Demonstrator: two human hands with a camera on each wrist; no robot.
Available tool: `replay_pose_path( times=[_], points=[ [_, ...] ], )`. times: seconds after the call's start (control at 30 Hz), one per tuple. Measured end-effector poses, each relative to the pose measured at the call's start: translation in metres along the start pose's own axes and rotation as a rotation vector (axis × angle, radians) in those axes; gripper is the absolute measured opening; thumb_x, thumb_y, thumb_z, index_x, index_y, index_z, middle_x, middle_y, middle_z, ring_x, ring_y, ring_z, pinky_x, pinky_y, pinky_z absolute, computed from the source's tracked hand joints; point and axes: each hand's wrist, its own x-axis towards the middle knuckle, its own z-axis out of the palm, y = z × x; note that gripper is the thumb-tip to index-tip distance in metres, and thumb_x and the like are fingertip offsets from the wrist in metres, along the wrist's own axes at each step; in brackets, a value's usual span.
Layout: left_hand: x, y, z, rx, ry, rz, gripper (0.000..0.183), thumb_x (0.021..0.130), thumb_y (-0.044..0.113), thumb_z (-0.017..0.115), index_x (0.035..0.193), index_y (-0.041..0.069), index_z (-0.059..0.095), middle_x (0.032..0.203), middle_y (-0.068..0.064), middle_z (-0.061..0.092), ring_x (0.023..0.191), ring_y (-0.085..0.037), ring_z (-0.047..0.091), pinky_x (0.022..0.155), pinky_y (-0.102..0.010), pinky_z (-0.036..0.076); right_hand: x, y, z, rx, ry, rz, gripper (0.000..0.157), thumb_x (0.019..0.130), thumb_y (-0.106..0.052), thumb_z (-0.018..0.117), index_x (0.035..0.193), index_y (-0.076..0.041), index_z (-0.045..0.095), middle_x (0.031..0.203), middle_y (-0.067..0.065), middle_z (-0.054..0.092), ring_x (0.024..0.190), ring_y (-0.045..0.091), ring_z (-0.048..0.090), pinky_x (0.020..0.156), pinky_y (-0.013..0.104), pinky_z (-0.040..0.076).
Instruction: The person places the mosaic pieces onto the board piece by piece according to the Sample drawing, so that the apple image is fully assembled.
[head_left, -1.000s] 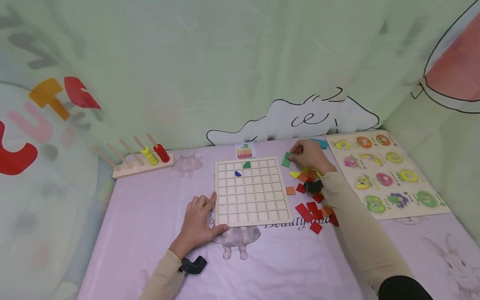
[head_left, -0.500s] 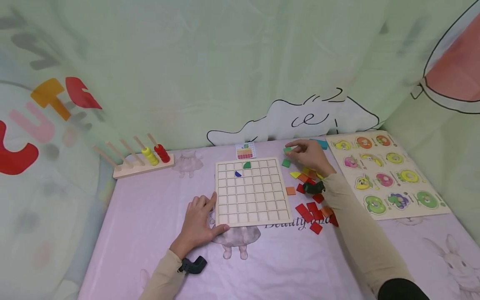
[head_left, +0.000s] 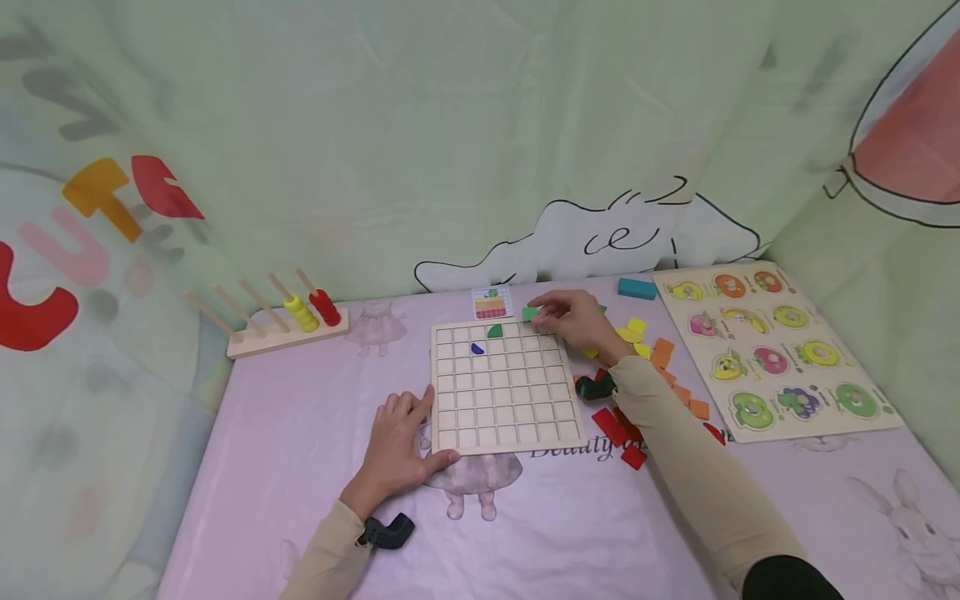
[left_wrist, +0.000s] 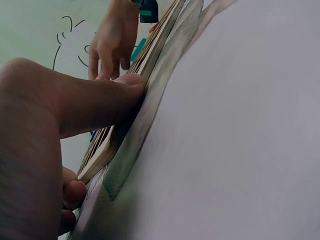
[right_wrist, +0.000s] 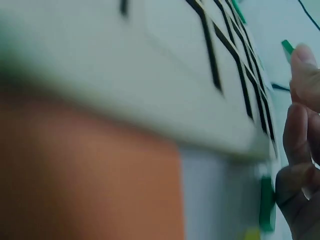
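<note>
A wooden grid board [head_left: 498, 400] lies on the lilac cloth, bearing a green quarter-round piece [head_left: 495, 332] and a small blue piece [head_left: 477, 349]. My left hand [head_left: 397, 446] rests at its near left corner, thumb along the front edge and index finger against the left side. In the left wrist view the thumb [left_wrist: 131, 80] presses that edge. Above the board's far right corner, my right hand [head_left: 576, 321] pinches a green square tile [head_left: 529, 314]. That tile [right_wrist: 287, 47] shows at the fingertips in the right wrist view, with another green tile [right_wrist: 267, 205] below the hand.
Red tiles [head_left: 609, 425], yellow tiles [head_left: 636, 327] and orange tiles [head_left: 662, 353] lie right of the board, partly under my right arm. A pattern card [head_left: 492, 302] stands behind it. A blue block [head_left: 637, 288], fruit puzzle [head_left: 780, 383] and peg counter [head_left: 292, 333] lie around.
My right hand has lifted one green tile from the pair and carried it left to the board's far right corner. The left hand and board stay put.
</note>
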Motion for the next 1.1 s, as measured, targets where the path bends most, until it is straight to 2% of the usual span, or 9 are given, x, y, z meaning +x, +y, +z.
replay_pose_path(
  times=[0.23, 0.53, 0.73, 0.93, 1.1],
  points=[
    [0.000, 0.001, -0.001, 0.000, -0.001, 0.002, 0.106, 0.074, 0.058, 0.084, 0.154, -0.003, 0.051, 0.095, 0.000, 0.048, 0.091, -0.021, 0.037, 0.084, -0.037, 0.032, 0.004, -0.013, 0.016, -0.108, -0.057, -0.032, 0.028, 0.095, -0.018, 0.081, 0.122, -0.012, 0.081, 0.101, 0.007, 0.070, 0.090, 0.025, 0.059, 0.082, 0.036, 0.046],
    [0.000, 0.000, -0.001, 0.008, 0.011, 0.015, 0.106, 0.075, 0.058, 0.083, 0.153, -0.004, 0.051, 0.094, 0.000, 0.048, 0.091, -0.021, 0.038, 0.084, -0.038, 0.034, 0.008, -0.019, 0.022, -0.202, -0.087, -0.025, 0.032, 0.093, -0.022, 0.084, 0.124, -0.015, 0.081, 0.102, 0.006, 0.071, 0.093, 0.024, 0.060, 0.082, 0.036, 0.047],
    [0.001, 0.001, -0.001, 0.010, 0.008, 0.019, 0.106, 0.075, 0.059, 0.083, 0.154, -0.004, 0.051, 0.095, 0.000, 0.049, 0.092, -0.021, 0.039, 0.084, -0.038, 0.034, 0.007, -0.021, 0.021, -0.191, -0.083, -0.025, 0.034, 0.091, -0.021, 0.085, 0.123, -0.012, 0.080, 0.103, 0.007, 0.071, 0.096, 0.026, 0.061, 0.086, 0.038, 0.048],
    [0.001, 0.002, -0.002, 0.007, -0.013, -0.005, 0.106, 0.075, 0.058, 0.084, 0.154, -0.004, 0.050, 0.096, -0.001, 0.049, 0.092, -0.022, 0.038, 0.085, -0.038, 0.033, 0.008, -0.020, 0.022, -0.180, -0.073, -0.034, 0.026, 0.091, -0.020, 0.085, 0.116, -0.011, 0.083, 0.101, 0.007, 0.074, 0.094, 0.025, 0.062, 0.083, 0.036, 0.047],
    [0.000, 0.002, -0.001, 0.008, -0.010, -0.008, 0.105, 0.074, 0.057, 0.085, 0.154, -0.004, 0.051, 0.096, -0.001, 0.049, 0.090, -0.020, 0.037, 0.084, -0.037, 0.032, 0.006, -0.018, 0.021, -0.163, -0.073, -0.022, 0.030, 0.090, -0.022, 0.085, 0.118, -0.012, 0.082, 0.103, 0.008, 0.073, 0.093, 0.025, 0.061, 0.082, 0.035, 0.047]
  ],
)
